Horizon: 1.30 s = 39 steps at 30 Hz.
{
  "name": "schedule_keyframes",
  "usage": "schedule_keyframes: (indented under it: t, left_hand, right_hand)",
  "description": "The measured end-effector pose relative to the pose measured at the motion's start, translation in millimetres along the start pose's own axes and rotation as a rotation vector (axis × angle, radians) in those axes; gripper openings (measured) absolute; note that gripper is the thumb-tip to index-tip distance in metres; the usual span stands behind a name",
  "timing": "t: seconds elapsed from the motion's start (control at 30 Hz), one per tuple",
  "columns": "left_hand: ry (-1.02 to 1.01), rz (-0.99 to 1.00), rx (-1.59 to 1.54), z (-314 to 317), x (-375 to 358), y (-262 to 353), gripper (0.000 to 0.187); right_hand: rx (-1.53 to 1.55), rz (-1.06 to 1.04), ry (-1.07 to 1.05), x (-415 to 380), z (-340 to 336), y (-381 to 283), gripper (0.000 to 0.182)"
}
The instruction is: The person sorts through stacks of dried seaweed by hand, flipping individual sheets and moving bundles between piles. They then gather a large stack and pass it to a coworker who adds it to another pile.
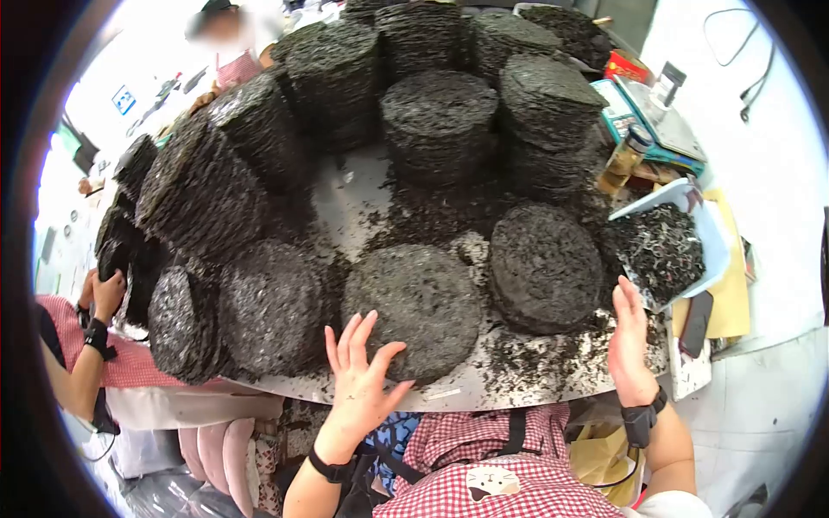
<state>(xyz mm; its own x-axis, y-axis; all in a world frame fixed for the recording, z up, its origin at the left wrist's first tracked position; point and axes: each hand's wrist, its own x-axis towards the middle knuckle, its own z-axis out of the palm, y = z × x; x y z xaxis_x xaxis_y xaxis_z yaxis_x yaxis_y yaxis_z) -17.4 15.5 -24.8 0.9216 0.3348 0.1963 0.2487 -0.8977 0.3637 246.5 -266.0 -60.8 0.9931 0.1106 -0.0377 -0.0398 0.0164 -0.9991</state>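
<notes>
A round, flat dried seaweed sheet lies in front of me at the table's near edge. My left hand is at its lower left edge, fingers spread, fingertips overlapping the rim in this view. To the right of it stands a short stack of seaweed rounds. My right hand is held to the right of that stack with its fingers stretched out and nothing in it. Dark seaweed crumbs are scattered between the hands.
Tall stacks of seaweed rounds line the back and left. At right are a light blue bin of scraps, a jar, a scale and a phone. A co-worker's hands hold seaweed at left; another person stands behind.
</notes>
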Motion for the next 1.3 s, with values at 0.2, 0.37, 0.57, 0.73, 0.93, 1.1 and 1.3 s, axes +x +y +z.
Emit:
schedule_keyframes:
  t: [0.2,0.37,0.57,0.73,0.93,1.1,1.3]
  left_hand:
    - [-0.127,0.064,-0.024,-18,23,0,0.053]
    - [-0.027,0.148,0.017,-28,28,5,0.038]
    - [0.371,0.200,0.033,-13,6,-1,0.080]
    - [0.301,0.036,-0.344,9,-5,-7,0.075]
    - [0.181,-0.202,-1.344,26,6,24,0.087]
    - [0.167,-0.295,-1.450,16,12,28,0.067]
    - [0.155,-0.188,-1.454,22,6,22,0.069]
  right_hand:
    - [-0.500,-0.604,-0.641,-34,40,-31,0.031]
    - [-0.690,-1.011,-0.923,-77,111,-41,0.055]
    - [-0.438,-0.937,-0.678,-54,137,-42,0.043]
    - [-0.005,-0.284,-0.482,-42,115,-46,0.033]
    - [-0.364,-0.883,-0.884,-69,135,-51,0.045]
    - [-0.361,-0.844,-0.876,-84,142,-47,0.049]
    - [-0.415,-0.950,-0.810,-88,139,-54,0.044]
